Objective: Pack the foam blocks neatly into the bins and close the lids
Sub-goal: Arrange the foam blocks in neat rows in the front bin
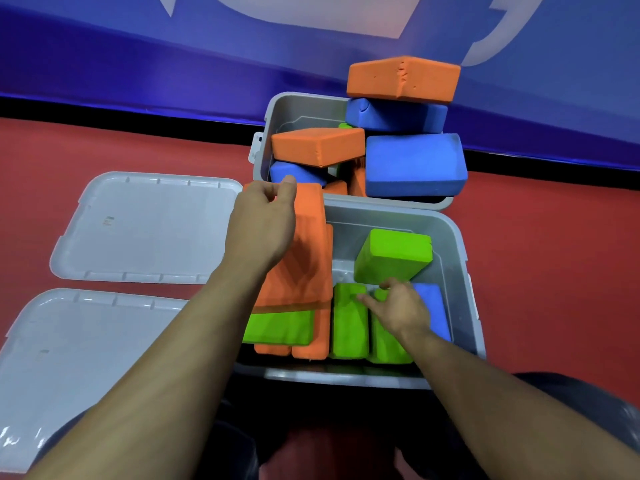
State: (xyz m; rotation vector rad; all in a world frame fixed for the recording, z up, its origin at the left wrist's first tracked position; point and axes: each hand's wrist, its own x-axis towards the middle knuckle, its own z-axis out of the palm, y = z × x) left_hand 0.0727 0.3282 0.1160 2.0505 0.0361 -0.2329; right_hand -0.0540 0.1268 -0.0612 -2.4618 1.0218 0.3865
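Foam blocks: left hand point(263, 223) grips orange block point(304, 258); right hand point(398, 306) fingers spread on green block point(348, 320); lid point(145, 226) sticker unreadable

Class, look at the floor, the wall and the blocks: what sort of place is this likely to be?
Probably a play or activity room: a red padded-looking floor, a blue printed wall banner, and coloured foam blocks piled in grey bins.

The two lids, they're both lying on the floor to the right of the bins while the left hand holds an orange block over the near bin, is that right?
Not quite. The head view shows both lids lying on the floor to the left of the bins, not the right. The rest holds: the left hand holds an orange block over the near bin.
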